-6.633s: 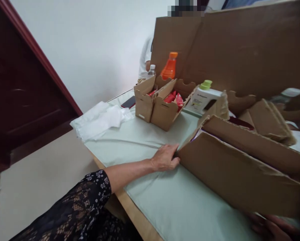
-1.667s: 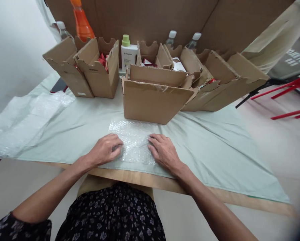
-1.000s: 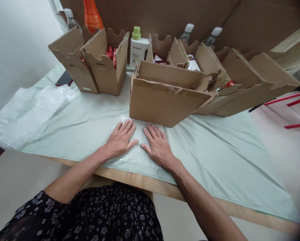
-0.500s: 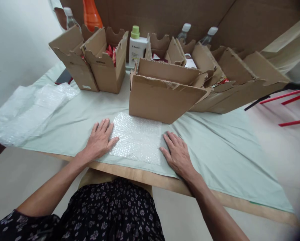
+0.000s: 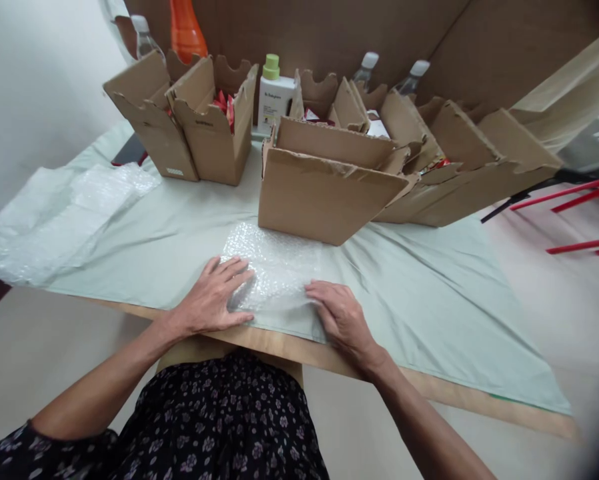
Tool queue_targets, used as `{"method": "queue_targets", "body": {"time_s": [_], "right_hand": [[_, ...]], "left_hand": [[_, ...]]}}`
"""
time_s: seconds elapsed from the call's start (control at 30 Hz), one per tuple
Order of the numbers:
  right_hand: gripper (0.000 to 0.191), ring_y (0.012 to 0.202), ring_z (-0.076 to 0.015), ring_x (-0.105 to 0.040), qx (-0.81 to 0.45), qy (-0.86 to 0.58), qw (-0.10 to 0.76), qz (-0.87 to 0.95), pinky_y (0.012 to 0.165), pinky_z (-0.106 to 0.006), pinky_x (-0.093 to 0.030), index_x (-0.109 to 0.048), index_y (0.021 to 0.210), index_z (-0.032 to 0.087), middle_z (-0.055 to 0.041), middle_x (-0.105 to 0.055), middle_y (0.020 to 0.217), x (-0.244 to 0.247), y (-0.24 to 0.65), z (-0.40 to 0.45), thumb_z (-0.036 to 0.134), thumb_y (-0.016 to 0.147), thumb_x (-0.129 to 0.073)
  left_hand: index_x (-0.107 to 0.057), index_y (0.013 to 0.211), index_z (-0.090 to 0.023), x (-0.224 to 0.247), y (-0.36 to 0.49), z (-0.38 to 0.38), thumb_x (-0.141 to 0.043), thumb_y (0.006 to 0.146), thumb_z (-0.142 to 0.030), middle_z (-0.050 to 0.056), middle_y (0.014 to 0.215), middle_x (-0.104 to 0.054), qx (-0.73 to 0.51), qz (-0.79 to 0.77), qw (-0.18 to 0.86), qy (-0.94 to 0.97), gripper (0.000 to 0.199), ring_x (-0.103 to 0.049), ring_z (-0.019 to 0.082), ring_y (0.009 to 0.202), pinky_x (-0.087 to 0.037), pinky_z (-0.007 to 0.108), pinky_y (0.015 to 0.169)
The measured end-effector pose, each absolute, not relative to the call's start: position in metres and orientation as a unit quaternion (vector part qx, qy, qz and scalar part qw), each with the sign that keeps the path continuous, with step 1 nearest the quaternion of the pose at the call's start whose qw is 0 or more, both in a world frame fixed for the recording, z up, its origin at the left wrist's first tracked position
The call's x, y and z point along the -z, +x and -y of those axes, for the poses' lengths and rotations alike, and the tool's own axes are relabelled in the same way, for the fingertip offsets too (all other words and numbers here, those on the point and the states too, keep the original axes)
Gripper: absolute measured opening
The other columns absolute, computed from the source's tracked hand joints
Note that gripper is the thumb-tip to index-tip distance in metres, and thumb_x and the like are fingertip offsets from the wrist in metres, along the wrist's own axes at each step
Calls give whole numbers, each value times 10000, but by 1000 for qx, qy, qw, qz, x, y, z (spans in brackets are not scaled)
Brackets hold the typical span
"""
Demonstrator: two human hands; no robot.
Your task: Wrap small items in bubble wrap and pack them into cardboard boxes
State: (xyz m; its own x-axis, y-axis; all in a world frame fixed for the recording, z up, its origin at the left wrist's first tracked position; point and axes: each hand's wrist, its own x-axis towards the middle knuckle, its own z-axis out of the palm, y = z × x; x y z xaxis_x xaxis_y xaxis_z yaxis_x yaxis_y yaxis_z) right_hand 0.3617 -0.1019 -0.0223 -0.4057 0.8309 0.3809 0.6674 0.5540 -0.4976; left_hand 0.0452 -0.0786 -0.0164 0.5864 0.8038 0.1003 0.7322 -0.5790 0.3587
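Observation:
A small sheet of bubble wrap [image 5: 279, 263] lies before me on the pale green cloth [image 5: 429, 293]. My left hand [image 5: 217, 297] rests at its left side, fingers spread, with the fingertips over the wrap. At the right edge, my right hand [image 5: 337, 310] has its fingers curled together on the near right part of the wrap, which looks slightly lifted there. A cardboard box [image 5: 319, 193] stands just behind the sheet, touching or almost touching its far edge.
More bubble wrap [image 5: 64, 220] lies on the left. Several open cardboard boxes [image 5: 207, 143] stand along the back, with a white bottle [image 5: 274, 100] between them, an orange bottle [image 5: 187, 33] and clear bottles behind. A red metal frame [image 5: 579, 193] stands off the right side.
Both hands have moved inward and nearer the table's front edge. My right hand has closed its fingers at the wrap's near right part, and that edge has shifted.

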Motion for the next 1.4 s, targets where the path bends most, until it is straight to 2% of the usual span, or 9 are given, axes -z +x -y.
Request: {"method": "queue_targets", "body": {"time_s": [0.17, 0.27, 0.4, 0.5, 0.73, 0.97, 1.1, 1.2, 1.4], "right_hand": [[230, 922, -218, -748, -267, -538, 381, 703, 855, -364, -592, -728, 1023, 246, -46, -794, 970, 0, 363, 109, 348, 1040, -523], [254, 823, -211, -740, -332, -558, 408, 641, 807, -355, -597, -707, 970, 229, -43, -776, 856, -3, 366, 114, 423, 1019, -551], [306, 830, -219, -736, -397, -571, 420, 582, 806, -377, -594, -664, 1120, 211, -49, -765, 871, 7, 371, 119, 456, 938, -660], [508, 829, -211, -712, -412, -570, 411, 579, 776, -367, -575, -578, 1305, 209, -37, -751, 903, 15, 371, 117, 435, 872, -719], [516, 609, -168, -613, -259, -653, 321, 635, 669, -334, -525, -569, 1362, 176, -10, -722, 806, 22, 364, 104, 373, 887, -611], [612, 617, -197, -620, -172, -679, 231, 676, 623, -348, -497, -528, 1447, 154, -32, -723, 875, 24, 368, 103, 382, 881, -577], [492, 679, -205, -631, -120, -683, 216, 687, 684, -382, -535, -623, 1328, 180, -88, -718, 1066, 23, 380, 92, 450, 921, -563], [429, 901, -284, -664, -69, -671, 190, 714, 803, -430, -547, -682, 1224, 166, -145, -686, 1184, 24, 381, 74, 462, 947, -542], [206, 967, -315, -646, -66, -632, 194, 748, 886, -469, -514, -668, 850, 204, -146, -708, 1102, 29, 368, 53, 377, 913, -576]], "left_hand": [[-701, 1210, -211, 10, 32, 75, -560, 929, -289, 101, 1282, -747, -237, -469, 202, 826, 324, -662, 294, 1263, -373, 603, 1201], [-738, 963, -215, 4, 34, 74, -546, 944, -326, 45, 966, -797, -300, -509, 279, 757, 223, -743, 223, 939, -574, 414, 949], [-735, 861, -213, -2, 43, 72, -593, 891, -376, 15, 828, -773, -300, -550, 336, 703, 219, -703, 184, 752, -556, 295, 702], [-740, 895, -210, 0, 46, 68, -598, 861, -387, 19, 861, -780, -300, -576, 332, 684, 229, -705, 188, 773, -561, 300, 738], [-735, 1011, -224, 13, 52, 52, -605, 857, -343, -17, 736, -724, -252, -619, 257, 698, 234, -653, 168, 653, -523, 290, 690], [-682, 1242, -210, 12, 62, 49, -641, 884, -263, 59, 959, -746, -151, -653, 130, 731, 364, -712, 246, 872, -549, 342, 811], [-692, 1176, -164, 10, 56, 51, -668, 894, -384, 131, 1070, -693, -127, -665, 84, 731, 359, -683, 311, 974, -555, 413, 864], [-705, 1051, -187, 11, 54, 49, -677, 878, -390, 107, 1021, -675, -124, -668, 88, 729, 268, -665, 289, 956, -549, 395, 864], [-624, 763, -211, 17, 60, 46, -617, 846, -265, 67, 863, -643, -157, -638, 113, 746, 99, -631, 252, 885, -518, 381, 828]]}}
